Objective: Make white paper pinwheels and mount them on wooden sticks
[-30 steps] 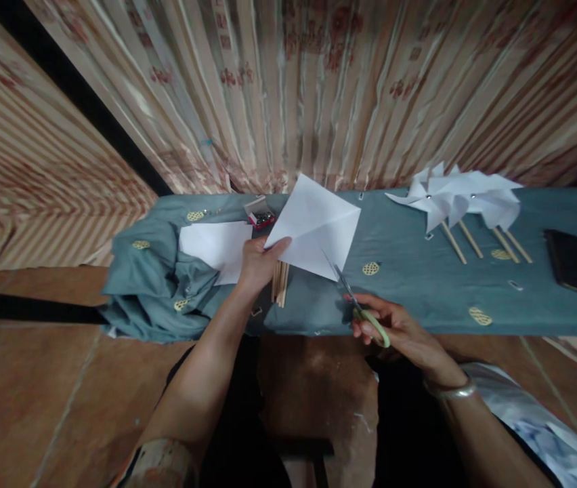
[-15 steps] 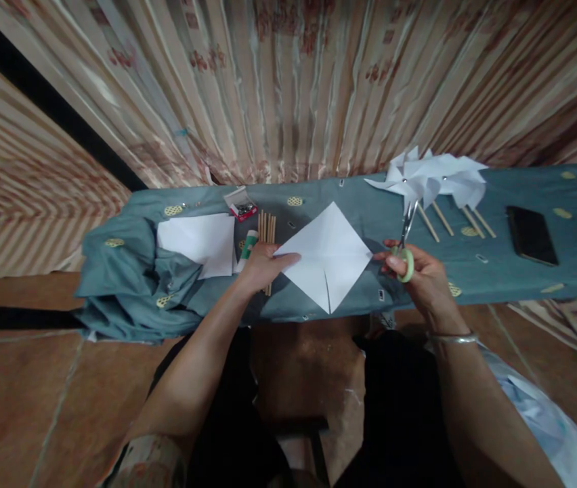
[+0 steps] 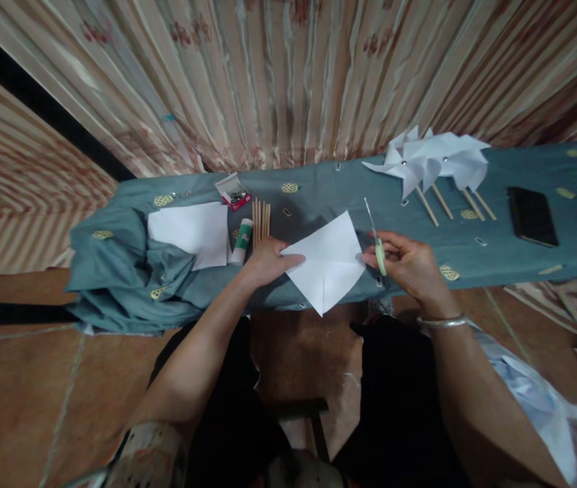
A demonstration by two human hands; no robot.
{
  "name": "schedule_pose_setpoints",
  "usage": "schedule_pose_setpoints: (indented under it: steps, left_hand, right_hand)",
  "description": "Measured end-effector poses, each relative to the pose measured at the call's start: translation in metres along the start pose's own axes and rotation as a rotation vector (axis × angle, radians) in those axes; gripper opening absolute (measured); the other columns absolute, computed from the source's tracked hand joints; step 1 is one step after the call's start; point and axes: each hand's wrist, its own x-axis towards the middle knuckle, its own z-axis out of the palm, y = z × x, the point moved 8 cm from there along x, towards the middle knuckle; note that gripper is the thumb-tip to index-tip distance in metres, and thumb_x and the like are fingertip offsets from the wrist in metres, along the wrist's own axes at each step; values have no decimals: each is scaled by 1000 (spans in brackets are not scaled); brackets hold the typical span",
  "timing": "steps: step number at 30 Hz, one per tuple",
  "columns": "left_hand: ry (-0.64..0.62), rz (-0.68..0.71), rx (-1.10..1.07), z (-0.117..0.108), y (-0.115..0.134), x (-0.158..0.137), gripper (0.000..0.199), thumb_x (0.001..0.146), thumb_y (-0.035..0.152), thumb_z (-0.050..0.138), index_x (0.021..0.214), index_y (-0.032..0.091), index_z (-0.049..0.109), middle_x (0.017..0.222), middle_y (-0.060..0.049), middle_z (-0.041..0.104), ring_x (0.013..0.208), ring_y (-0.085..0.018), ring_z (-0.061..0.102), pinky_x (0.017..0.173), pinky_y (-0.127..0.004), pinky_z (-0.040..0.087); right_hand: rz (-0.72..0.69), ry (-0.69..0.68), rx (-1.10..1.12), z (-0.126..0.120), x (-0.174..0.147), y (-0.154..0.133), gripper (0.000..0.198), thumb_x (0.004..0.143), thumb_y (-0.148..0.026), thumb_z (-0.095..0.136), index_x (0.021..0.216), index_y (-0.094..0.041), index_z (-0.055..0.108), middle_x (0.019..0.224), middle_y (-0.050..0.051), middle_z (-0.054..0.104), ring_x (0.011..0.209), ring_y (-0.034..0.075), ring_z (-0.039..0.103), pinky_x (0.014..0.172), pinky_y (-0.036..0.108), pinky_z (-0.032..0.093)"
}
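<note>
A square white sheet of paper (image 3: 325, 261) is held up in front of me, one corner pointing down and fold lines crossing its middle. My left hand (image 3: 268, 263) pinches its left corner between thumb and fingers. My right hand (image 3: 410, 264) has green-handled scissors (image 3: 380, 254) in its grip, blades pointing up and away. The fingertips of that hand also touch the sheet's right corner. Close behind my left hand lie several thin wooden sticks (image 3: 261, 220) and a green and white glue stick (image 3: 242, 240).
White paper pinwheels (image 3: 435, 163) on sticks lie at the back right, beside a black phone (image 3: 532, 215). Left are a stack of white paper (image 3: 191, 234) and a small open box of pins (image 3: 235, 193). A teal cloth (image 3: 329, 183) covers the narrow table; a curtain hangs behind.
The sheet has tilted and bent a little, and its lower cut edges now lie close together. My right hand has moved slightly left, the scissors turning with it.
</note>
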Motion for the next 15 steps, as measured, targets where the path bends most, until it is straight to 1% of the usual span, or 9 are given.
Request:
schedule_pose_setpoints:
  steps: [2, 5, 7, 8, 10, 12, 14, 15]
  left_hand:
    - [-6, 1, 2, 1, -1, -1, 25, 64, 36, 69, 54, 14, 67, 47, 3, 48, 47, -10, 44, 44, -20, 28]
    - [-16, 0, -18, 5, -3, 0, 26, 64, 37, 71, 54, 13, 67, 47, 3, 48, 48, -10, 46, 44, -20, 29]
    - [-6, -21, -84, 6, -5, 1, 25, 62, 37, 73, 56, 13, 69, 49, 2, 53, 50, -11, 49, 45, -20, 31]
    - [15, -31, -138, 5, -6, 2, 25, 61, 38, 74, 60, 13, 71, 52, 1, 58, 52, -12, 52, 46, -21, 34]
    - [100, -35, -298, 0, -4, 4, 31, 60, 40, 77, 76, 13, 75, 64, -2, 67, 60, -14, 59, 54, -23, 42]
    - [188, -17, -510, -6, -1, 5, 44, 62, 44, 77, 94, 14, 74, 84, -6, 73, 77, -18, 65, 67, -26, 49]
    - [211, -6, -717, -6, 3, 5, 52, 64, 48, 76, 105, 16, 71, 104, -10, 72, 95, -21, 65, 79, -30, 50]
    - [190, -10, -801, -3, 5, 5, 54, 65, 48, 76, 108, 16, 69, 111, -11, 70, 103, -23, 64, 83, -31, 50]
  right_hand:
    - [4, 10, -2, -1, 0, 1, 57, 57, -46, 85, 105, -19, 70, 78, 3, 74, 67, 17, 66, 61, 29, 54]
    - [23, -28, 1, 3, 1, 3, 57, 56, -45, 85, 104, -18, 70, 73, 2, 72, 61, 15, 64, 57, 27, 52]
    - [24, -52, -3, 5, 1, 3, 56, 56, -45, 85, 103, -18, 71, 68, 0, 70, 57, 14, 61, 54, 27, 50]
    - [24, -50, -1, 5, 1, 4, 55, 56, -44, 84, 102, -18, 71, 66, 0, 69, 55, 13, 59, 53, 26, 49]
    - [32, -20, 28, 3, 2, 5, 53, 55, -43, 85, 100, -18, 71, 65, -1, 69, 54, 13, 58, 52, 26, 48]
    - [57, 42, 92, 0, 4, 7, 52, 52, -41, 86, 96, -19, 71, 66, -1, 70, 56, 13, 59, 54, 26, 49]
    - [82, 106, 173, -3, 5, 9, 51, 49, -38, 87, 93, -20, 70, 68, -1, 71, 59, 14, 61, 57, 27, 50]
    - [88, 135, 211, -3, 6, 10, 51, 48, -38, 88, 92, -20, 69, 69, -1, 71, 60, 14, 61, 57, 27, 50]
